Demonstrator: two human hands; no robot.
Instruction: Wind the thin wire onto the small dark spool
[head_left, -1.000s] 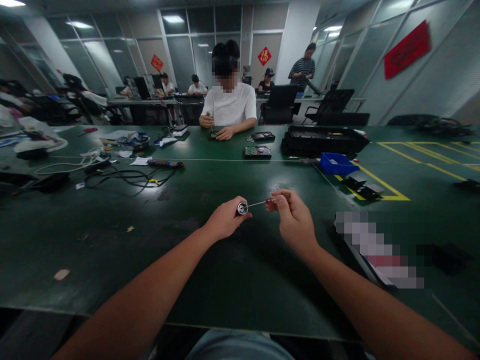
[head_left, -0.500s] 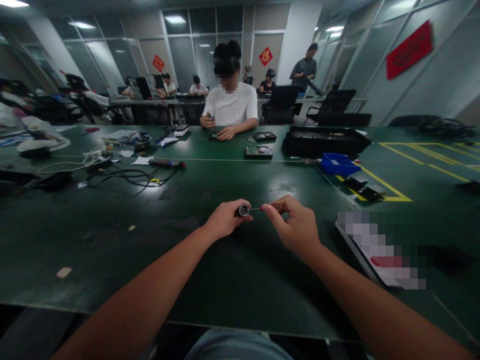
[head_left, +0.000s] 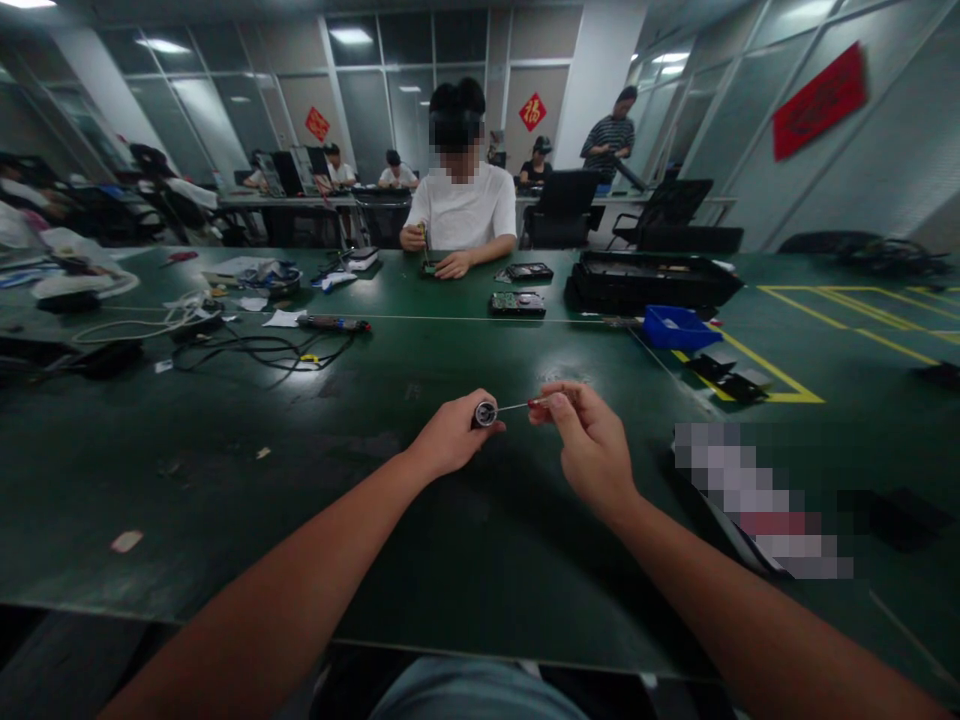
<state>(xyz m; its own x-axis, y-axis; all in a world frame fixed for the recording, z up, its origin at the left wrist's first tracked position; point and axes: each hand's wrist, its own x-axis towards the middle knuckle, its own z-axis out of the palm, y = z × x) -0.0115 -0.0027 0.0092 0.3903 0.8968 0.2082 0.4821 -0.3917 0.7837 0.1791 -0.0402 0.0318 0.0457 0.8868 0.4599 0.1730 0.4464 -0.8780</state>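
Observation:
My left hand (head_left: 448, 436) is closed around a short dark cylinder (head_left: 485, 413), whose silver-rimmed round end faces me; it looks like a flashlight, but its kind is not certain. A screwdriver (head_left: 514, 406) with a thin metal shaft and a reddish handle end lies in the fingers of my right hand (head_left: 592, 440). The shaft's tip meets the cylinder's right side near its rim. Most of the screwdriver handle is hidden by my fingers. Both hands are raised over the green table (head_left: 450, 580).
Across the table a person in a white shirt (head_left: 463, 210) works on a small part. Circuit-board drives (head_left: 517, 303), a black case (head_left: 652, 282) and a blue tray (head_left: 679, 327) lie ahead. An electric screwdriver (head_left: 334, 324) and cables are left; a blurred-out white item (head_left: 757, 500) is right.
My right hand has shifted slightly, its fingers turning about the screwdriver handle, and the shaft now slants upward to the right. My left hand keeps hold of the cylinder almost unmoved.

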